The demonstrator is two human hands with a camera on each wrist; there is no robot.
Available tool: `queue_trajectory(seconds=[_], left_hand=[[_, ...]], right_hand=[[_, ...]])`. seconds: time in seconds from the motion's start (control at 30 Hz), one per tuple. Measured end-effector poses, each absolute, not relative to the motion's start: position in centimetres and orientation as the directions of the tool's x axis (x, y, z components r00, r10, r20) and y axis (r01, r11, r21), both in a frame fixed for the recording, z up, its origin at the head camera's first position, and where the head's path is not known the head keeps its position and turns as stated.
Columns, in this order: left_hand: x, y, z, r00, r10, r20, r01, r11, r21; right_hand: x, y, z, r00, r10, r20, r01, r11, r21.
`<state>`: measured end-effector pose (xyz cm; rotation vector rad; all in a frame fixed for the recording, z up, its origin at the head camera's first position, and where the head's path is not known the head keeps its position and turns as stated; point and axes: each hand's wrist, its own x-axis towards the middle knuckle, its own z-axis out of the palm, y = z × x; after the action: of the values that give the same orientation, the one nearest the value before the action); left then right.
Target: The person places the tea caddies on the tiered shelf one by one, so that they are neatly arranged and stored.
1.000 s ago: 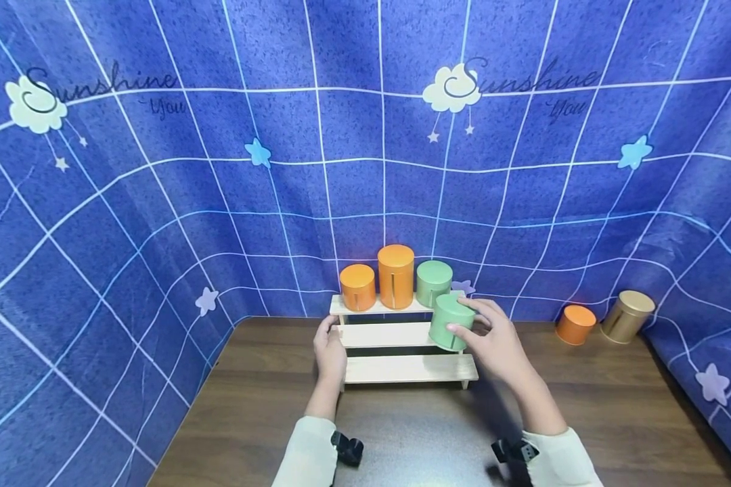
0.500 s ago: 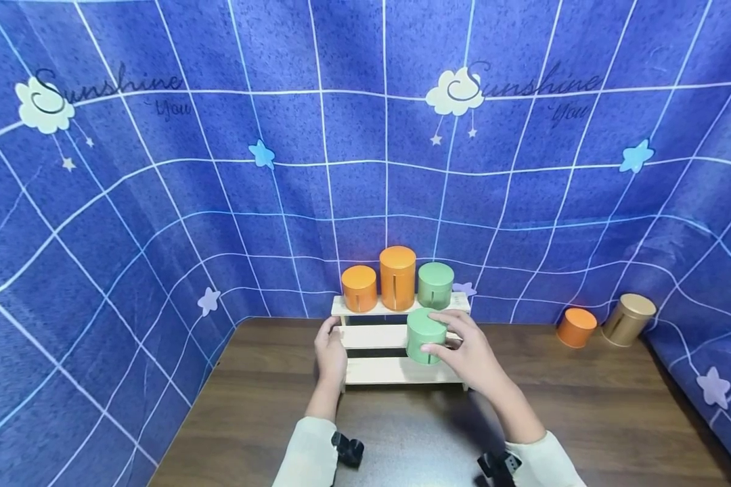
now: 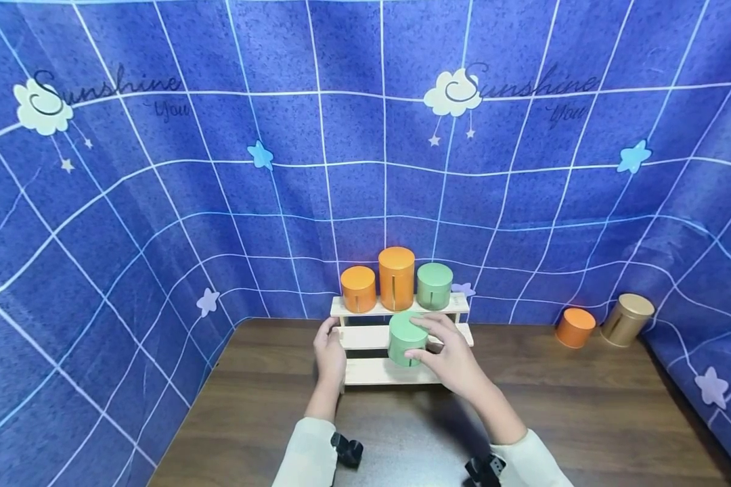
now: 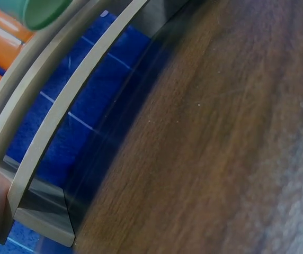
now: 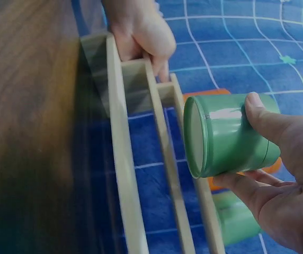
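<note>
The right hand pinches a green canister by its sides over the lower shelves, likely to leave its base free, while the left hand grips the left end of the wooden rack, presumably to steady it. Beyond, the top shelf bears a short orange canister, a tall orange canister and another green canister; a small orange canister and a gold canister stand rightward on the table.

The head view looks forward and down from farther back. Both wrist views share the pale, three-tiered wooden rack, close-up from opposite ends.
</note>
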<state>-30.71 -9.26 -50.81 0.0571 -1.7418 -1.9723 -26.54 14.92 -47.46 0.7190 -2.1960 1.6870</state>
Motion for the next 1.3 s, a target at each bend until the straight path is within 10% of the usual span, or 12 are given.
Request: queue_trajectory(seconds=[1.3], left_hand=[[-31.0, -9.6, -51.3, -0.87, -0.373, 0.322, 0.352, -0.015, 0.936]], right_hand=[[-29.0, 6.7, -48.7, -0.828, -0.225, 0.514, -0.559, 0.253, -0.789]])
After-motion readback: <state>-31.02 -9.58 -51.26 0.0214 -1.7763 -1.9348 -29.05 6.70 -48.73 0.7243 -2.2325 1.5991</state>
